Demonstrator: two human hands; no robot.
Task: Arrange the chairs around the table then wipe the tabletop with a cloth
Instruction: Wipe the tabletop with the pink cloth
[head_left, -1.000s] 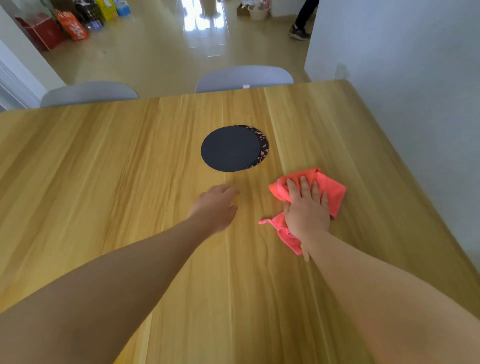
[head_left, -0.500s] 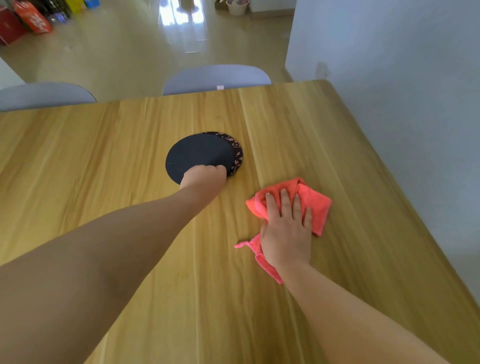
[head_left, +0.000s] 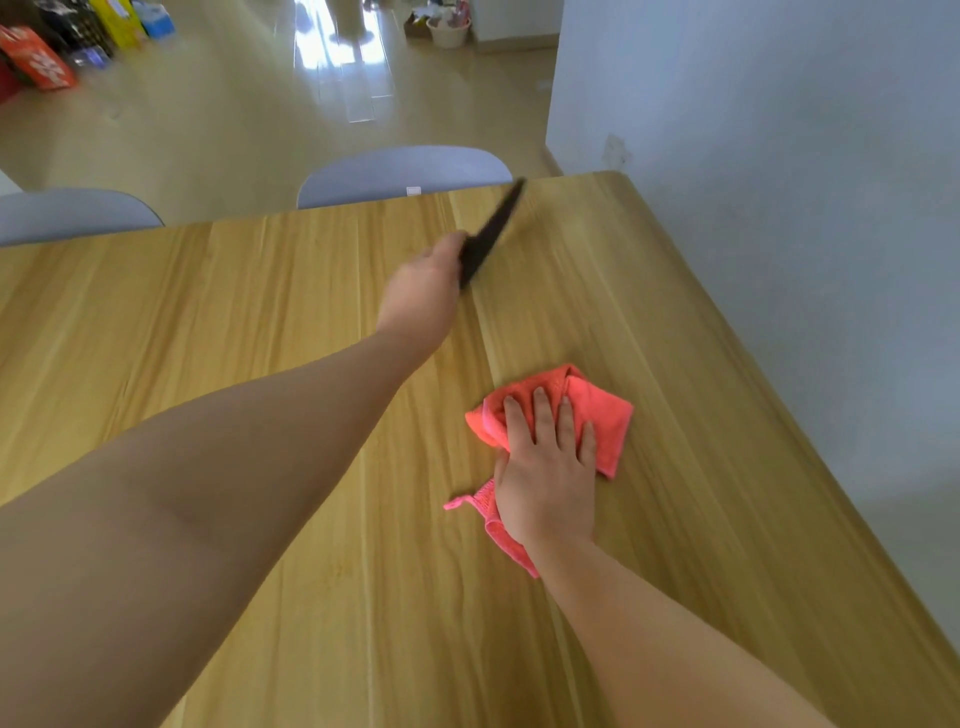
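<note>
A wooden table fills the view. My right hand lies flat, fingers spread, on a crumpled pink cloth on the table's right half. My left hand is stretched toward the far edge and grips a dark round mat, lifted off the table and tilted edge-on, blurred by motion. Two grey chairs stand pushed in at the far side, only their backs showing.
A white wall runs close along the table's right edge. Beyond the chairs lies a shiny floor with coloured bags and boxes at the far left and a small basket at the back.
My left hand reached the dark mat, took hold of it and lifted it off the table toward the far right. My right hand has stayed on the cloth.
</note>
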